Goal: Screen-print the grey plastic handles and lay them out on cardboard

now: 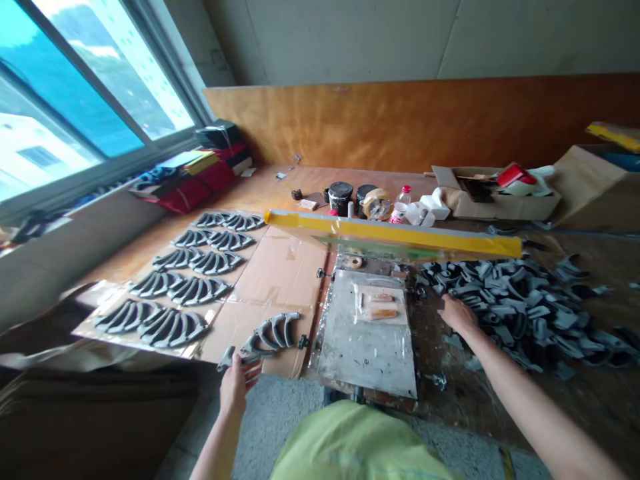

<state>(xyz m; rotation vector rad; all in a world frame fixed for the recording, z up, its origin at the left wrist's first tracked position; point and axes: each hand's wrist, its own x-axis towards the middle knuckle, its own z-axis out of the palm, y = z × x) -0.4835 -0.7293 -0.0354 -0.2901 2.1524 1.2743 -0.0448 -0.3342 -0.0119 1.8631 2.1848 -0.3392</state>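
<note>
At the near edge of the cardboard, my left hand is closed around the end of a small grey curved piece. Just beyond it lies a fan-shaped group of similar grey curved pieces. My right hand reaches to the left edge of a large heap of loose grey curved pieces. Its thumb and forefinger look apart, and I see nothing between them. A grey metal plate lies between my hands, carrying a smaller board with orange-brown blocks.
Several rows of nested grey pieces cover the left of the cardboard sheet. A long yellow-taped bar crosses behind the plate. Black tubs, a red-capped bottle and an open carton stand farther back.
</note>
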